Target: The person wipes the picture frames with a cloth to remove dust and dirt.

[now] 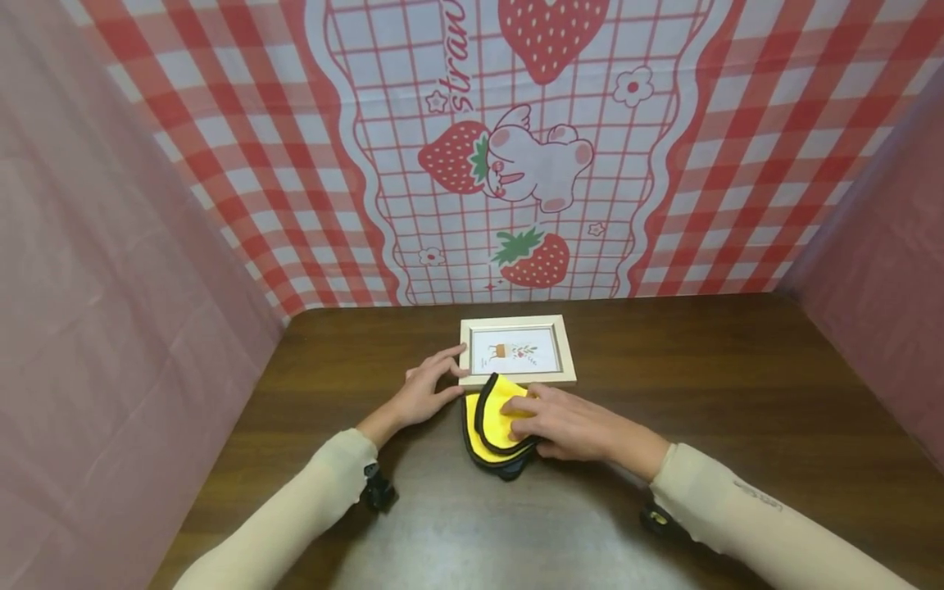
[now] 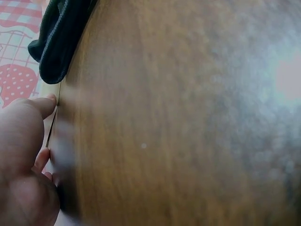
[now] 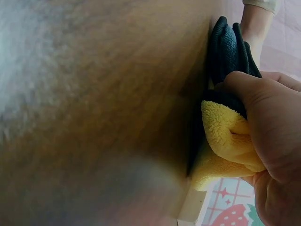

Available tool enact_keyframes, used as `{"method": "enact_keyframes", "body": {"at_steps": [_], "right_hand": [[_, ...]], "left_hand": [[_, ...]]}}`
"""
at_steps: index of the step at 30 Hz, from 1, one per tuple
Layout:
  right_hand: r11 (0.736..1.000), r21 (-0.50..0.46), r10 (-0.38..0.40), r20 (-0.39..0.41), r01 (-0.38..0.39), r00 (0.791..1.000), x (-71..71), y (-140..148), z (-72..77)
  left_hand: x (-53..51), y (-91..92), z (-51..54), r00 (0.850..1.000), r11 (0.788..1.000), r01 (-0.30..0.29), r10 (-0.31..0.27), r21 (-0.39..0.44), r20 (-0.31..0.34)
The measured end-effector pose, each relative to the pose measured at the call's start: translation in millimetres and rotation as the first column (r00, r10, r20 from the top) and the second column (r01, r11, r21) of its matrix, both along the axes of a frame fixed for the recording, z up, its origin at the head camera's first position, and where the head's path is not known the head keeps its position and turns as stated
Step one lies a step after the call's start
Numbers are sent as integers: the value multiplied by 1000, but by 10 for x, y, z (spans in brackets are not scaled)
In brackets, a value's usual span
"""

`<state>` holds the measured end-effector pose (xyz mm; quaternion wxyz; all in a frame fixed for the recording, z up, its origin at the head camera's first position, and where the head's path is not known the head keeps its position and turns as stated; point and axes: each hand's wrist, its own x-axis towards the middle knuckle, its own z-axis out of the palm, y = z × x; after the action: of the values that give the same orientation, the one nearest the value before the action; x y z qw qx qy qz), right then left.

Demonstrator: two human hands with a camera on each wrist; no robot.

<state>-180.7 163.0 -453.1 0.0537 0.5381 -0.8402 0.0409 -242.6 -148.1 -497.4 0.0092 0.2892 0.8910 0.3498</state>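
A picture frame (image 1: 568,352) with a pale border lies on the table; its print shows a potted plant. My left hand (image 1: 424,392) holds the frame at its left side, with fingertips on the border and the thumb by the near corner. In the left wrist view, that thumb (image 2: 44,104) touches the frame's edge. My right hand (image 1: 571,422) grips a folded yellow cleaning cloth (image 1: 492,418) with black trim, just in front of the frame and against its near edge. The right wrist view shows the cloth (image 3: 225,136) bunched under the fingers, its dark underside partly visible.
The brown wooden table (image 1: 708,377) reflects light near its front. Behind it hangs a red checked curtain (image 1: 737,164) with strawberries. Pink cloth walls (image 1: 111,287) stand at both sides. A small black device (image 1: 378,489) is strapped to the left wrist.
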Motion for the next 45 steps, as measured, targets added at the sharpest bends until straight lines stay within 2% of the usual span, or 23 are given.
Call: {"method": "enact_keyframes", "body": {"at_steps": [6,22,34,38,45], "right_hand": [[1000,-17,-10,-11,10,1000,12,120,40],[987,-109,-116,52,121,992,29,514,200],[969,-165,-178,40,182,983,-40,681,355],[960,-191,-202,36,205,979,-106,723,305],[956,-195,-213,46,218,976,-209,797,106]], "left_hand": [[9,23,53,999,1000,-5,6,-19,42],[21,22,71,999,1000,-4,5,-21,48],[36,1,69,999,1000,5,-4,-8,35],[28,-4,57,999,1000,0,0,-10,34],[29,-4,49,999,1000,0,1,-22,34]]}}
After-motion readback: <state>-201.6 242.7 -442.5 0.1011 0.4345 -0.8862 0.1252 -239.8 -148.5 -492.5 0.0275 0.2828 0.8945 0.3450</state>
